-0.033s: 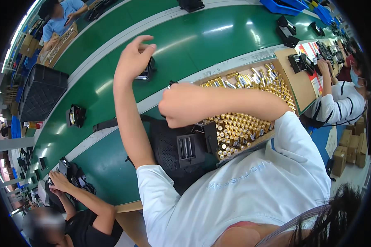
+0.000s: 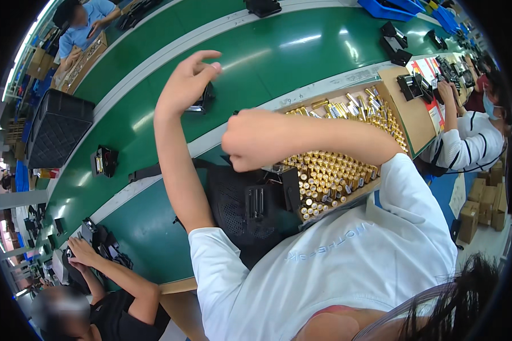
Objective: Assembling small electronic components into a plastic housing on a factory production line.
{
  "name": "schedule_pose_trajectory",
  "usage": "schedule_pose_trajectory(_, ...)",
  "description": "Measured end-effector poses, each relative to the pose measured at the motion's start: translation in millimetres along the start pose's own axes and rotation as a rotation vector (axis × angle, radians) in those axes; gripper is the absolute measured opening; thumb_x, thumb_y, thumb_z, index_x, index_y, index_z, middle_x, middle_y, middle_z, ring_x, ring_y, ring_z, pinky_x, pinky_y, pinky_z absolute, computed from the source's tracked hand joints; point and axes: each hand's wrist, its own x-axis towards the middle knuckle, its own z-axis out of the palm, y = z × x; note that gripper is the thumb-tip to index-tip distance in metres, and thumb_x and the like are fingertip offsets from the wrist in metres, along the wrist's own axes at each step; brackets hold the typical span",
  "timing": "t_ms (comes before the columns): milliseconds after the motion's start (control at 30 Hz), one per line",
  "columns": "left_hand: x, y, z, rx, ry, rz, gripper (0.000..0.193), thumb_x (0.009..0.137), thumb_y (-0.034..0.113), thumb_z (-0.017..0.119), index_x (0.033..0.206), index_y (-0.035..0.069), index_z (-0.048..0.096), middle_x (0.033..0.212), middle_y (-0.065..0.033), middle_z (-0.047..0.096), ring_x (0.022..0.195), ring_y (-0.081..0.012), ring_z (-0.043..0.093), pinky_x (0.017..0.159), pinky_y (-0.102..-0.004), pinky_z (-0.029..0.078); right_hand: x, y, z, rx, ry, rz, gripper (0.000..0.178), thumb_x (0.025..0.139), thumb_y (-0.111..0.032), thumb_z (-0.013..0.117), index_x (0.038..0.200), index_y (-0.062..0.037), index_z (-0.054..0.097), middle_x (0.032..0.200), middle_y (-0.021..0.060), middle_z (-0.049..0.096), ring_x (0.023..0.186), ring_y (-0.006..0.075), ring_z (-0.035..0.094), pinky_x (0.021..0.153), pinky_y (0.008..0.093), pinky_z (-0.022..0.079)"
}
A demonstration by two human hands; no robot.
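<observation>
My left hand [image 2: 189,84] reaches over the green belt, its fingers loosely bent and thumb apart, with nothing seen between them. Partly hidden behind its wrist, a black device [image 2: 205,99] sits on the belt. My right hand [image 2: 253,139] is curled into a fist in front of my chest; a small dark bit shows at its far edge, too hidden to name. Below it, on a black perforated bag or mat [image 2: 227,196], rests an open black case [image 2: 259,203] with a slotted compartment. Right of that, beneath my right forearm, a cardboard tray [image 2: 401,122] holds many gold batteries [image 2: 330,170].
Another open black device [image 2: 104,161] sits on the belt [image 2: 148,105] at left, beyond which stands a black crate [image 2: 60,128]. Co-workers sit at left, far left and right. Blue bins [image 2: 389,8] and more black devices [image 2: 395,44] are at the far right.
My left hand has shifted slightly, its fingertips a little farther right. My right fist has moved slightly up and right. The slotted compartment looks darker.
</observation>
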Motion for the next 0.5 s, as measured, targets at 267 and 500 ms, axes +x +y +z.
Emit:
schedule_pose_trajectory(267, -9.1, 2.6, -4.3, -0.445, -0.802, 0.175, 0.027, 0.089, 0.016, 0.062, 0.111, 0.0, 0.067, 0.091, -0.0071, 0.069, 0.079, -0.0128, 0.061, 0.065, -0.0244, 0.047, -24.7, 26.8, -26.8, 0.273, 0.254, 0.09, 0.013, 0.073, -0.007, 0.062, 0.061, -0.0012, 0.063, 0.053, 0.0079, 0.057, 0.044, 0.0224, 0.045, 0.048, 0.031, 0.041)
schedule_pose_trajectory(500, -13.2, 11.7, -9.3, -0.045, -0.824, 0.347, 0.023, 0.086, 0.008, 0.065, 0.106, -0.002, 0.066, 0.086, -0.0036, 0.067, 0.072, -0.0117, 0.056, 0.064, -0.0236, 0.046, -31.2, 49.8, -20.9, 0.415, 0.424, 0.208, 0.01, 0.08, -0.009, 0.066, 0.075, -0.0006, 0.067, 0.057, 0.0048, 0.061, 0.043, 0.0151, 0.047, 0.046, 0.0252, 0.039)
